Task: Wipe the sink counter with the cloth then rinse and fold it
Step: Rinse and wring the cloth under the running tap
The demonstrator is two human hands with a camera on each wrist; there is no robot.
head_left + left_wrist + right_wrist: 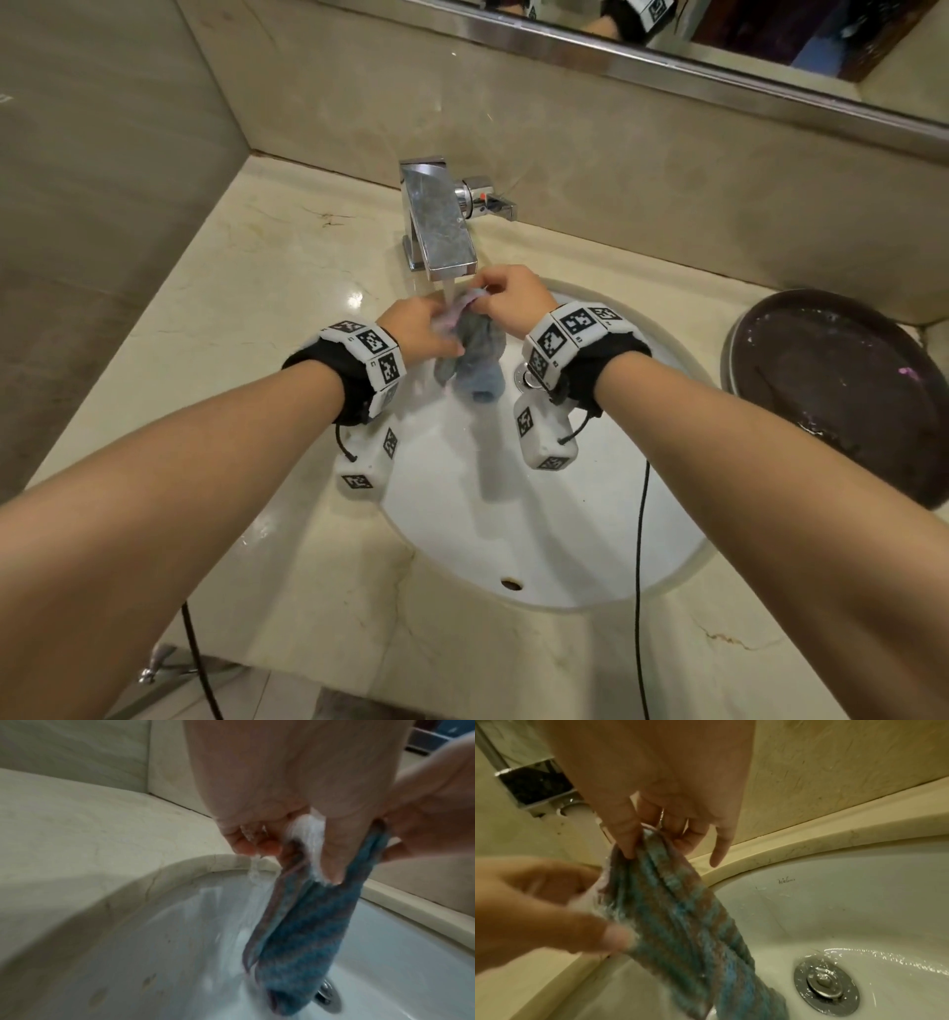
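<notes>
A wet blue-grey cloth hangs bunched and long into the white sink, under water running from the chrome faucet. My left hand pinches the cloth's upper left edge, with water pouring over the fingers. My right hand pinches the cloth's top between thumb and fingers, close under the spout. The cloth's lower end dangles near the drain.
A beige marble counter surrounds the sink. A dark round tray, wet and with purple specks, sits at the right. The faucet handle juts right of the spout. A mirror runs above the backsplash. A black cable hangs from my right wrist.
</notes>
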